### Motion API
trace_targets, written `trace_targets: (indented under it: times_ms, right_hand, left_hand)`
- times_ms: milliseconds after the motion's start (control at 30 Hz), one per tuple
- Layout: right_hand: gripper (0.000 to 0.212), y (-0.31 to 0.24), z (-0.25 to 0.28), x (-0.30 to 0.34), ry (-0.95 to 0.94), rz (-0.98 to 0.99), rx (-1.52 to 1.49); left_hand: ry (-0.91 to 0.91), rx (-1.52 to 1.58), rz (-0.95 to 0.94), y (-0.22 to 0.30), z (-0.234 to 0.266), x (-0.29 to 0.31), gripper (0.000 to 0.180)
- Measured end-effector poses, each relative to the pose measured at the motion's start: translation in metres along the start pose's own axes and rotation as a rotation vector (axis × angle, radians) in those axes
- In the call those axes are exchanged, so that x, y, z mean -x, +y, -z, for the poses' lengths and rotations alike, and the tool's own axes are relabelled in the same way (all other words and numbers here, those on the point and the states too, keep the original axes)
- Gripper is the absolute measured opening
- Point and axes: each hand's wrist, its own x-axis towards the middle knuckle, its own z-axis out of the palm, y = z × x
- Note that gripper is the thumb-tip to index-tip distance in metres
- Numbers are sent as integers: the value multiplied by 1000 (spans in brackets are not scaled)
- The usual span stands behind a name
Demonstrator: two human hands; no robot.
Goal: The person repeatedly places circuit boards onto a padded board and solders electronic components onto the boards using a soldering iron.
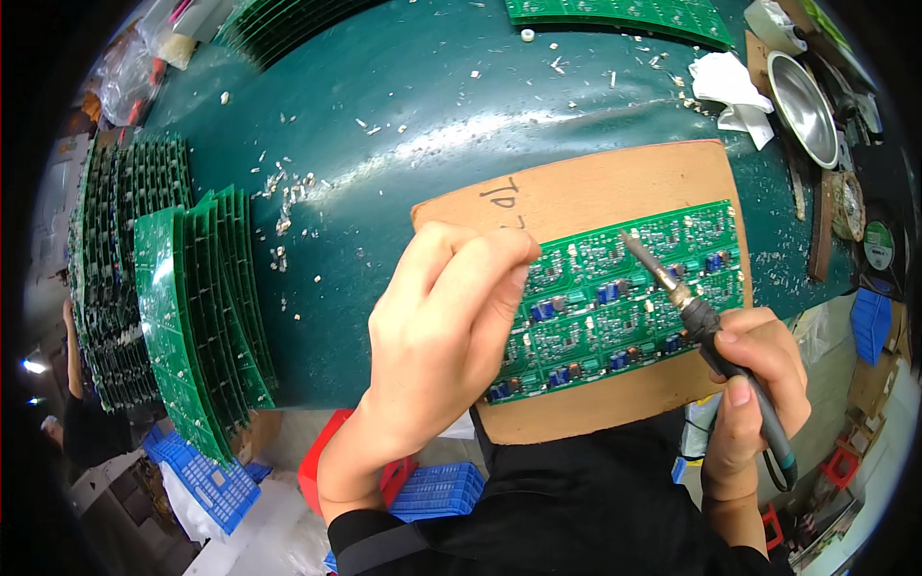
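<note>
A green circuit board panel, crowded with small parts and blue components, lies on a brown board close to my body. My right hand grips a soldering iron by its dark handle. The iron's metal tip reaches over the panel's upper rows; whether it touches is unclear. Over the panel's left end, my left hand is closed, thumb and forefinger pinched together. What it pinches, if anything, is hidden. That hand covers part of the panel's left edge.
Stacked green boards stand at the left, with more boards at the far side. Small clippings litter the green mat. White tissue, a metal bowl and a solder spool sit at the right.
</note>
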Motion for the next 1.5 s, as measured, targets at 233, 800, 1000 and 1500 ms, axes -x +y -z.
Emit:
trace_targets:
  times_ms: [233,800,1000,1500]
  right_hand:
    - [21,6,-4,-3,-16,-17,-55]
    - [24,12,3,-7,26,70,-67]
    - [27,20,24,0,119,-41,-67]
    - [23,32,25,-5,6,-61,-105]
  left_hand:
    - [-47,33,-89,3,-33,-8,14]
    - [-39,-9,-177,4,-40,-15,15]
    - [-103,10,-70,17,-20,-21,12]
    - [-142,35,-127,19,-65,-33,15]
